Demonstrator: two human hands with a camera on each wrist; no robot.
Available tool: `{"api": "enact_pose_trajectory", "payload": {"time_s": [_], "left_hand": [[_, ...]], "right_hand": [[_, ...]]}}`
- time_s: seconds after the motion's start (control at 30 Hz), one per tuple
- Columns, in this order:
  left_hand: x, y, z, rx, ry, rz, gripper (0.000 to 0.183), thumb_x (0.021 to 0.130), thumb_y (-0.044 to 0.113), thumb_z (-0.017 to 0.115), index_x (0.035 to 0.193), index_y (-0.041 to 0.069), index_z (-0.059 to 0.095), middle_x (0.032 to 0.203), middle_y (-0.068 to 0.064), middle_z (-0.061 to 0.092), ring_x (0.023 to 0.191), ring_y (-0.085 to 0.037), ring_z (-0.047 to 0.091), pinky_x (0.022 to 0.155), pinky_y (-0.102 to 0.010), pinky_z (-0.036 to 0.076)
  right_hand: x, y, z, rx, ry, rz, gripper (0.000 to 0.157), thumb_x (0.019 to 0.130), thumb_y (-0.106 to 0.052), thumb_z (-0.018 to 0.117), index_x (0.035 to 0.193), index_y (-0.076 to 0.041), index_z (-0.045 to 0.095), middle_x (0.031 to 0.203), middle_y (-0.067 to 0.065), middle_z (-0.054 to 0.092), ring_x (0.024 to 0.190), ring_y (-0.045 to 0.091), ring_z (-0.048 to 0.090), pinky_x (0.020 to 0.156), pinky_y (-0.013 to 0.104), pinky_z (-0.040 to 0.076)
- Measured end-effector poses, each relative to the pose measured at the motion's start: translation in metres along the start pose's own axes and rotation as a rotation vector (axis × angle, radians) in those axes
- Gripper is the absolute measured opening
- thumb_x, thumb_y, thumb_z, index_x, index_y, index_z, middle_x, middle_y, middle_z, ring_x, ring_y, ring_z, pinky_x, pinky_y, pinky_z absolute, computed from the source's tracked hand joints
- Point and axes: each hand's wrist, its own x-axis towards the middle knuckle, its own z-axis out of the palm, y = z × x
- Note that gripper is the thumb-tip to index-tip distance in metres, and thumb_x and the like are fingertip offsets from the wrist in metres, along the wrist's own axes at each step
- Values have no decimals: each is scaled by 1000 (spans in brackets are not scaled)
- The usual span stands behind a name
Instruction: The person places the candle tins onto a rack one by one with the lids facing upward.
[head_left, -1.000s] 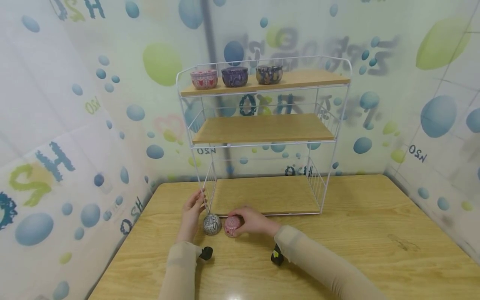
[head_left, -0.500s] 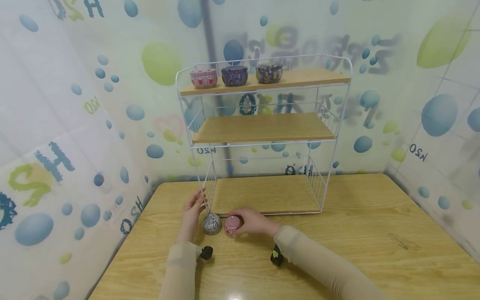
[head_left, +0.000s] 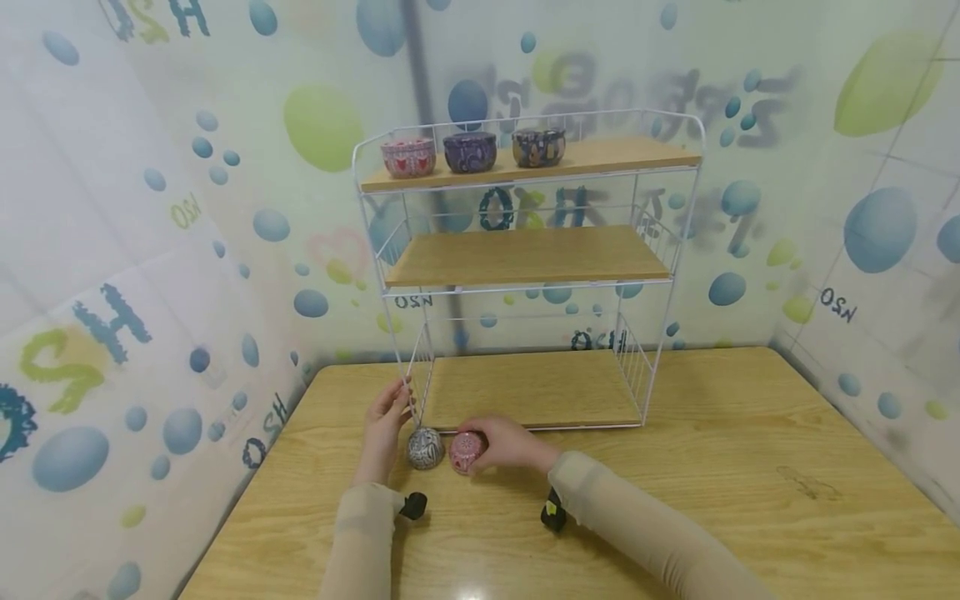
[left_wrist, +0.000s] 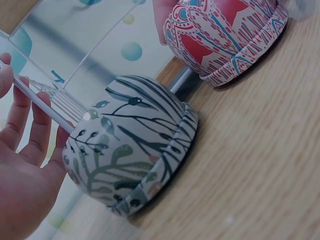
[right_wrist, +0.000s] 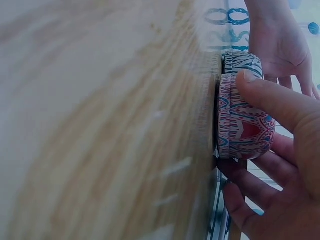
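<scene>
On the table [head_left: 675, 517], the right hand [head_left: 513, 442] pinches the rim-down pink tin [head_left: 463, 450], which we judge light, stiff and best held by its sides; the left hand [head_left: 384, 427] apparently pinches a rack post [left_wrist: 45, 106].

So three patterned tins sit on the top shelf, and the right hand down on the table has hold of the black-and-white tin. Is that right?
Not quite: the right hand holds the pink-and-red tin, not the black-and-white tin beside it, as the head view shows. The three patterned tins are indeed on the top shelf.
</scene>
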Motion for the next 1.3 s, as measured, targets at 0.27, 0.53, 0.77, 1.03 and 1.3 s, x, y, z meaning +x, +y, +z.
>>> {"api": "enact_pose_trajectory", "payload": {"time_s": [0.27,0.53,0.77,1.03,1.3], "left_hand": [[-1,0,0,-10,-5,6,31,101,13,53,129,2,57,105,2,58,104,-25,51,101,-50,38],[0,1,1,-11,-3,6,37,101,13,52,133,-5,51,114,-9,56,101,-20,51,101,-50,37],[0,1,1,-26,-3,3,33,101,12,52,131,-2,54,128,-29,45,104,-24,51,102,-51,36],[0,0,0,-27,1,10,24,101,13,54,122,9,63,120,-23,50,104,-26,51,101,-52,37],[0,1,0,-34,-1,9,23,100,12,54,121,9,63,111,-12,55,103,-26,51,100,-53,37]], "right_hand": [[-1,-4,-3,3,-15,16,67,70,-20,88,129,-9,59,118,4,63,103,15,59,87,29,48],[-1,-6,-3,7,-9,4,65,69,-17,88,127,-8,60,117,5,63,102,16,59,86,29,49],[-3,-8,-6,40,-9,33,66,70,-17,87,129,-10,60,117,3,63,101,14,59,85,28,49],[-3,-10,-12,85,-5,28,64,72,-16,86,129,-9,59,116,2,63,99,13,59,82,28,50],[-4,-13,-19,79,20,30,67,73,-15,85,133,-6,56,118,7,62,99,16,60,82,26,49]]}}
